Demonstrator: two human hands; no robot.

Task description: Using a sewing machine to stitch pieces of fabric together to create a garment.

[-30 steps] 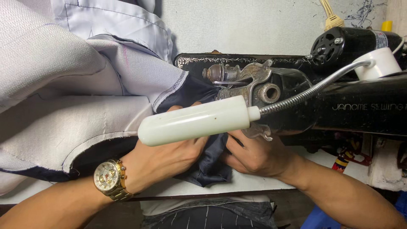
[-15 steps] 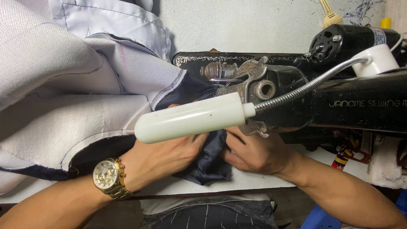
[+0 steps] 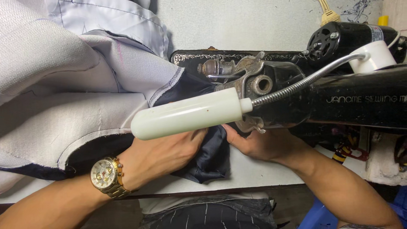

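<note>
A dark navy fabric piece (image 3: 212, 159) lies bunched on the white table under the head of a black sewing machine (image 3: 356, 101). My left hand (image 3: 163, 154), with a gold wristwatch (image 3: 106, 176) on its wrist, presses down on the fabric from the left. My right hand (image 3: 263, 144) grips the fabric's right side just below the machine's needle area. A white tube lamp (image 3: 186, 113) on a metal gooseneck hides the fingertips of both hands and the needle. The navy piece joins a light grey garment (image 3: 63, 106) spread out to the left.
The machine's black motor (image 3: 339, 40) and a white lamp base (image 3: 373, 57) sit at the upper right. The table's front edge (image 3: 237, 184) runs just below my hands. Pinstriped trousers (image 3: 207, 214) and a blue object (image 3: 318, 216) show beneath it. A pale wall stands behind.
Both hands stay on the navy fabric in nearly the same place. The view has shifted slightly; the lamp and machine sit a little differently in frame.
</note>
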